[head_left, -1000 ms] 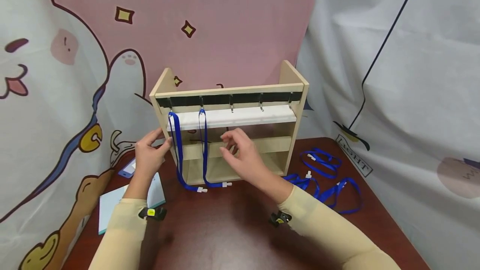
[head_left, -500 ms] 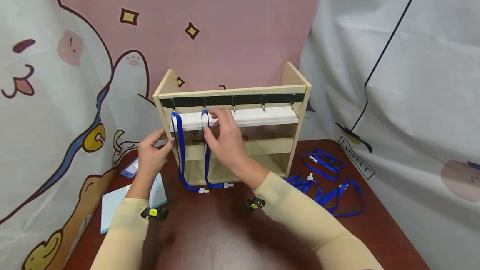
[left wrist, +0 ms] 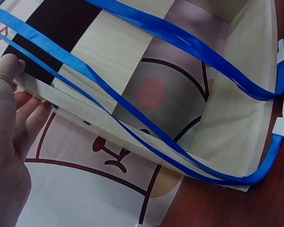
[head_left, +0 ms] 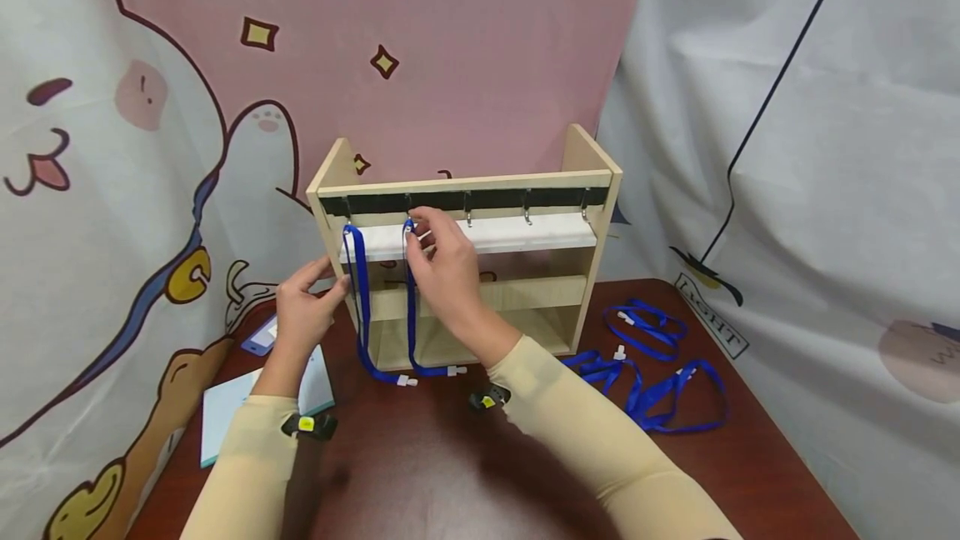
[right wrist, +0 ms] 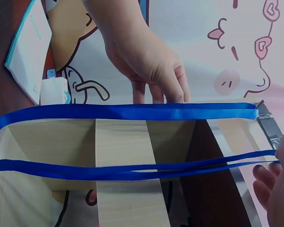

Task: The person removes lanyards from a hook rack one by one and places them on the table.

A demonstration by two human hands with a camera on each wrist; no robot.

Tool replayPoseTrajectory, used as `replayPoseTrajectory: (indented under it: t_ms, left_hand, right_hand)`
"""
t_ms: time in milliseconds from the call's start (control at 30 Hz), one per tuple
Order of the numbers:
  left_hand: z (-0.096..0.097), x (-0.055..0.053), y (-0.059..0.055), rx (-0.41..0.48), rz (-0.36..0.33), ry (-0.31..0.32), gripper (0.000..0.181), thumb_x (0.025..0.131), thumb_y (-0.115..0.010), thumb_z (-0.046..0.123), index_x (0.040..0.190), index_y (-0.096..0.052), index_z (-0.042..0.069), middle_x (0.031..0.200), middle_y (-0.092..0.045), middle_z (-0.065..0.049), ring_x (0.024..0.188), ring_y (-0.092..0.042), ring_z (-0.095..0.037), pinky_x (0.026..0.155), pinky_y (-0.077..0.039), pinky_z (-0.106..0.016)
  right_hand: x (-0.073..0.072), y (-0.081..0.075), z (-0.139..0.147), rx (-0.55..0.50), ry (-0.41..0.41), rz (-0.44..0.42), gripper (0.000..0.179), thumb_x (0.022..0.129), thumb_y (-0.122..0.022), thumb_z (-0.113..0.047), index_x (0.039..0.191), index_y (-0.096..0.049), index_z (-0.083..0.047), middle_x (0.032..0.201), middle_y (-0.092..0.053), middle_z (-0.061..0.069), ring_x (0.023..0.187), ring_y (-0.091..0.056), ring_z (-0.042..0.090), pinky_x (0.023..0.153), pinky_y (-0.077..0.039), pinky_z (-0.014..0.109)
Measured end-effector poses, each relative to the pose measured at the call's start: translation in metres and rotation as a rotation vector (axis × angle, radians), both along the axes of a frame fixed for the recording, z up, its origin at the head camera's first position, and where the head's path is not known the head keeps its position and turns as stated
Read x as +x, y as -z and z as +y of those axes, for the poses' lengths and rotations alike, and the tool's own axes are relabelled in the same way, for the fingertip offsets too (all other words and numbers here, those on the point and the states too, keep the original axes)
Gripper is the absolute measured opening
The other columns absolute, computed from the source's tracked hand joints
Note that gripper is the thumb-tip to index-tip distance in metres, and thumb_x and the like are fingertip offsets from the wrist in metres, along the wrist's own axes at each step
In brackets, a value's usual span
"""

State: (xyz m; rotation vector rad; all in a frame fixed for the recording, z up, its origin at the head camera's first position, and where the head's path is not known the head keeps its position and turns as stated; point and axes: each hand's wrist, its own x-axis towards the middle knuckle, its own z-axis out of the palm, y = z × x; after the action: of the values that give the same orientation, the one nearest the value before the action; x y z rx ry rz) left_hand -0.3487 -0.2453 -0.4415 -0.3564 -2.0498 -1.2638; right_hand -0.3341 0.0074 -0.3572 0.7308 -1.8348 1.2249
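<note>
The second blue lanyard from the left [head_left: 411,307] hangs on the front of a pale wooden rack [head_left: 502,294], which stands toward the far side of a dark, red-brown, slightly glossy table [head_left: 420,473]. Behind the rack is a pink backdrop [head_left: 487,48] with yellow diamond shapes and, at left, a big white cartoon cat [head_left: 150,157]; a grey-white cloth [head_left: 810,148], hanging in folds, closes off the right. On it I can read one word, "LIGHT", inside a slanted box [head_left: 708,311]. A white pad with a teal edge [head_left: 225,415] lies at the left, its faint printing too blurred for me to read.

The right hand [head_left: 447,265] is at the very top of that lanyard, thumb and fingertips drawn almost together, pinching it just under the second of five hooks. The strap drops below the hand, and its white clip [head_left: 456,371] rests on the table. The first blue lanyard [head_left: 362,298] hangs to its left, near the left hand [head_left: 303,307], whose fingers lie fairly straight against the rack's left side. Three loose blue lanyards [head_left: 660,394] lie to the right of the rack.
</note>
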Motion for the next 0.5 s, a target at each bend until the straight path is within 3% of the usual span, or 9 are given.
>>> replayPoseTrajectory:
  t_ms: [267,500]
  left_hand:
    - [-0.0009,-0.0007,0.0014,-0.014,0.001,-0.013,0.046,0.097,-0.086,0.008,0.142,-0.077,0.01,0.121,-0.08,-0.013,0.107,-0.068,0.0,0.063,-0.055,-0.011]
    - [-0.0006,-0.0007,0.0018,-0.014,-0.002,-0.017,0.046,0.097,-0.086,0.008,0.142,-0.077,0.01,0.121,-0.08,-0.013,0.106,-0.068,0.0,0.061,-0.054,-0.012]
  right_hand:
    - [-0.001,-0.0002,-0.0021,-0.048,0.025,0.019,0.014,0.1,-0.068,0.002,0.111,-0.077,-0.003,0.096,-0.07,0.007,0.082,-0.07,0.017,0.068,-0.059,0.023]
    - [0.0005,0.0001,-0.0009,-0.083,0.003,0.039,0.013,0.099,-0.069,0.003,0.108,-0.078,-0.001,0.097,-0.072,0.008,0.079,-0.069,0.017,0.066,-0.058,0.023]
